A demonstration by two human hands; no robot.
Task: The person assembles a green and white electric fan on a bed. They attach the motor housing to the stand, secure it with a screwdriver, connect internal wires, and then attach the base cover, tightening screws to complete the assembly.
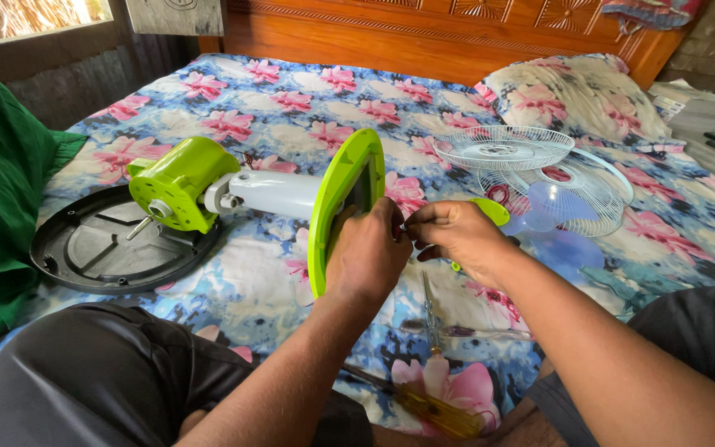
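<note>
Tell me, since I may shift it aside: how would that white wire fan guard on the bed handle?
The white wire guard looks light, being mostly open. Its thin wires probably flex or bend if squeezed. Propped on the second guard, it could slide off when nudged.

no packages, labels, signs or screens can be made out here

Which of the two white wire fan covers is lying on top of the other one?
The flatter wire grille with the solid round disc in its middle lies on top. The deeper, bowl-shaped grille sits under it, to its right, with the pale blue fan blade beside it.
</note>
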